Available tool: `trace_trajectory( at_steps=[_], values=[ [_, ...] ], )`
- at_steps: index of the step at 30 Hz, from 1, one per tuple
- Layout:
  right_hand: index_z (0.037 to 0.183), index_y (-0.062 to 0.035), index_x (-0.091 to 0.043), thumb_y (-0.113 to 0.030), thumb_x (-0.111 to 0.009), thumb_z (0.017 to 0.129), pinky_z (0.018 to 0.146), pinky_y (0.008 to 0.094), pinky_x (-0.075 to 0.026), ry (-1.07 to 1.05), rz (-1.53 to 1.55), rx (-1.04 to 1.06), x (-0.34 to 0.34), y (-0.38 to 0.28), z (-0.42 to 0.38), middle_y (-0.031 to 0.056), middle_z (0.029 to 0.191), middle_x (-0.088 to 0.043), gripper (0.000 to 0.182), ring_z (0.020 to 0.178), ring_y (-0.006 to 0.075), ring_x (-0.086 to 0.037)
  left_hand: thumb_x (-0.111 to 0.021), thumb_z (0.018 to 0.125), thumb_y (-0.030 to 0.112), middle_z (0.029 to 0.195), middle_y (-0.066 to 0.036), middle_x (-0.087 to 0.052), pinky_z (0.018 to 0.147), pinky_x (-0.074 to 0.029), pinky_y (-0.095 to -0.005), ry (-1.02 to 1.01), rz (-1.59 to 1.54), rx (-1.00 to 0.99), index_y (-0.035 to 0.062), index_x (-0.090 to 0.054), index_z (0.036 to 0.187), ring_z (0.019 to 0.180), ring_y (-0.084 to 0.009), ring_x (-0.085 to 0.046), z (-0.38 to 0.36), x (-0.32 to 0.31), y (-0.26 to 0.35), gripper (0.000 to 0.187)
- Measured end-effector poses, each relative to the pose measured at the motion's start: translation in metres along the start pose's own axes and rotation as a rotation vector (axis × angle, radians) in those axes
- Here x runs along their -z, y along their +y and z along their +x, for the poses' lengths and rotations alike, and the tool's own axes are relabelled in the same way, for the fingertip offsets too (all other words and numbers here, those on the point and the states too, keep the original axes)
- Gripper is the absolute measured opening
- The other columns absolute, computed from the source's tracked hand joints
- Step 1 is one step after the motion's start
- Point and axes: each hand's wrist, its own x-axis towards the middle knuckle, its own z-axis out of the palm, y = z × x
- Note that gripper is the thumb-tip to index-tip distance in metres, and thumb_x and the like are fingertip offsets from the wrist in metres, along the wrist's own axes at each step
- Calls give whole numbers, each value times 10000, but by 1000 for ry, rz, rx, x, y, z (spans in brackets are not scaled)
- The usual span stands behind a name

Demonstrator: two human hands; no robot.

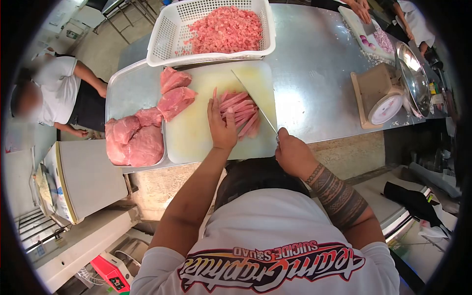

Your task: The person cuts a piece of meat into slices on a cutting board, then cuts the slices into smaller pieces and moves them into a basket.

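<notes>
My right hand [295, 153] is closed round the handle of a long knife [255, 102], whose blade points up and left across the cutting board. A bunch of raw meat strips [244, 109] lies beside the blade on the white cutting board [189, 140]. My left hand [222, 127] grips the left side of the strips, its fingers pointing away from me and its thumb over the meat. Two raw meat chunks [176, 102] rest at the board's upper left edge. Larger meat pieces [135, 140] sit in a metal tray [129, 81] to the left.
Beyond the board stands a white perforated basket [162, 46] with diced meat [226, 30]. A dial scale [377, 93] with a metal pan [414, 73] is on the steel table [314, 59]. Another person's hand [361, 11] works at a board with onions [368, 43]. A person [59, 91] is at left.
</notes>
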Motion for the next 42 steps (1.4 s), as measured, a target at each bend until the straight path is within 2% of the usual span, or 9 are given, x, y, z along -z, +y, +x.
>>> trace_trajectory(
  at_steps=[8,14,17,20,26,29,32,36,42],
  values=[
    [1054,35,-500,-79,-628,938,811,567,-565,20,98,5,12,15,6,277,903,-718,207,902,474,-712,-913,632,691,1722,-346,-147,1230,-150,-750,-340,549,-192,14,-158,1688,1583,-593,-130,-16,15,40,1464],
    [1075,52,-503,-72,-604,946,831,569,-565,2,161,-14,3,13,7,299,906,-711,205,926,498,-706,-952,593,644,1666,-328,-300,1273,-249,-610,-432,705,259,11,-249,1655,1567,-506,-276,42,17,42,1422],
    [1086,66,-503,-64,-593,944,837,570,-566,10,186,-13,1,10,12,316,924,-707,212,943,506,-704,-968,601,604,1612,-271,-422,1266,-313,-520,-563,487,44,11,-298,1632,1529,-415,-383,55,16,11,1365],
    [1089,71,-501,-59,-595,939,835,572,-568,20,217,5,-2,12,12,322,934,-707,220,942,507,-705,-985,587,582,1564,-229,-493,1253,-343,-504,-522,509,-74,2,-335,1607,1488,-370,-446,48,13,9,1341],
    [1096,59,-501,-88,-594,946,829,568,-573,-48,37,44,0,2,8,307,926,-714,229,926,494,-712,-981,571,615,1634,-314,-385,1262,-313,-545,-521,716,-16,-27,-314,1611,1533,-475,-363,30,16,39,1393],
    [1097,49,-503,-100,-595,947,826,568,-569,-61,-10,46,6,5,15,296,942,-717,231,931,486,-715,-966,592,643,1658,-345,-329,1268,-296,-561,-512,698,21,-44,-304,1611,1547,-517,-319,42,7,15,1396],
    [1108,49,-505,-103,-597,948,830,568,-566,-45,77,73,18,21,24,293,956,-716,239,950,482,-714,-950,605,671,1663,-349,-316,1281,-279,-557,-518,719,121,-52,-300,1612,1565,-501,-300,49,-2,13,1400],
    [1120,54,-505,-114,-604,955,845,567,-564,22,157,5,15,33,24,302,969,-712,256,971,482,-707,-968,617,605,1579,-284,-455,1217,-357,-550,-468,661,136,-25,-362,1578,1481,-454,-425,42,2,14,1299],
    [1138,64,-494,-120,-613,960,848,563,-566,-18,171,29,15,38,25,313,982,-711,282,971,499,-700,-929,682,579,1511,-186,-540,1154,-398,-512,-427,631,26,9,-402,1554,1392,-373,-510,12,13,34,1168]
  ],
)
